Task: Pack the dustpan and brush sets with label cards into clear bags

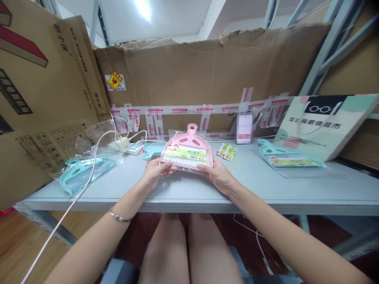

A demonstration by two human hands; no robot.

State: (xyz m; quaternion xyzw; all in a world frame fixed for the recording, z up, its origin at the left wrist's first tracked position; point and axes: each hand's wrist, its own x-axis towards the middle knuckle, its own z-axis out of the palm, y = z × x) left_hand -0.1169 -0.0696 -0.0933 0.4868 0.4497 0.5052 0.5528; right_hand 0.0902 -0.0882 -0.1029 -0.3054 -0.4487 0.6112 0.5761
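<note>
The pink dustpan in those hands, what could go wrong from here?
The plastic-wrapped pink dustpan might slip if the left hand and right hand loosen. The right hand could bump the small printed cards just beyond it. The white cable might snag the left hand if it reaches sideways.

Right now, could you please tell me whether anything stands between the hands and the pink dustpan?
Only the clear plastic wrap seems to: the left hand and right hand hold the pink dustpan by its lower corners, and nothing else visible comes between.
</note>
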